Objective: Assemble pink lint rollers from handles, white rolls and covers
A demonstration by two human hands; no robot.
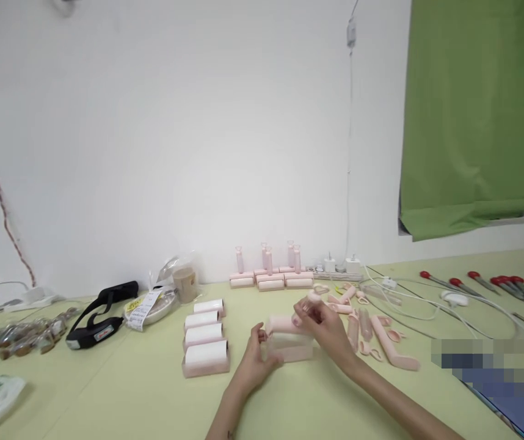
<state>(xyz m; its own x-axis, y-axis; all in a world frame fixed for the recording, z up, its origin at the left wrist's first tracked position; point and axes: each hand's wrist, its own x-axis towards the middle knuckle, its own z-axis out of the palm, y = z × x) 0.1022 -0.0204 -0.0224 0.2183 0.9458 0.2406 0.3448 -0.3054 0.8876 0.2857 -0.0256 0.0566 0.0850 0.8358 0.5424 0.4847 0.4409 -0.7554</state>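
In front of me on the table is a pale pink roller in a clear case (289, 351), which looks like a lint roller. My left hand (258, 357) grips its left end between thumb and fingers. Above the right end, my right hand (323, 327) is closed in a pinch on a small pale pink piece (314, 297), partly hidden by the fingers. To the left stands a row of white rolls in clear pinkish cases (206, 357). Loose pink parts lie to the right, among them a bent handle (390, 345), a clear tube (365, 324) and small looped pieces (371, 351).
At the wall stand several pink rollers with upright clear tubes (269, 261), beside a power strip (335, 275) and white cables. Red-handled tools (513, 284) lie right. A black strap (101, 318), a packaged bowl (152, 305) and brown-and-clear items (24, 336) lie left.
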